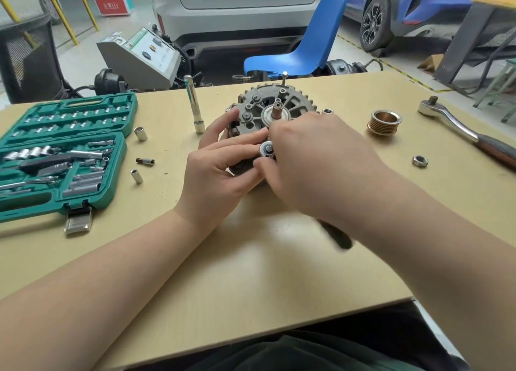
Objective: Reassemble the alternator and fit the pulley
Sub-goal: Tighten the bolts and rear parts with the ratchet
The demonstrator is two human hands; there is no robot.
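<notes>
We steady the grey finned alternator housing (275, 111) mid-counter with our left hand (220, 166) clasping its side, so our right hand (315, 158), fingers pinched on a small silver-headed driver (266, 149), can seat a fastener; the copper ribbed pulley (384, 122) waits apart.

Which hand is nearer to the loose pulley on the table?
Right. The right hand works at the alternator, just left of the pulley and apart from it. The left hand grips the alternator's far side, farther off.
</notes>
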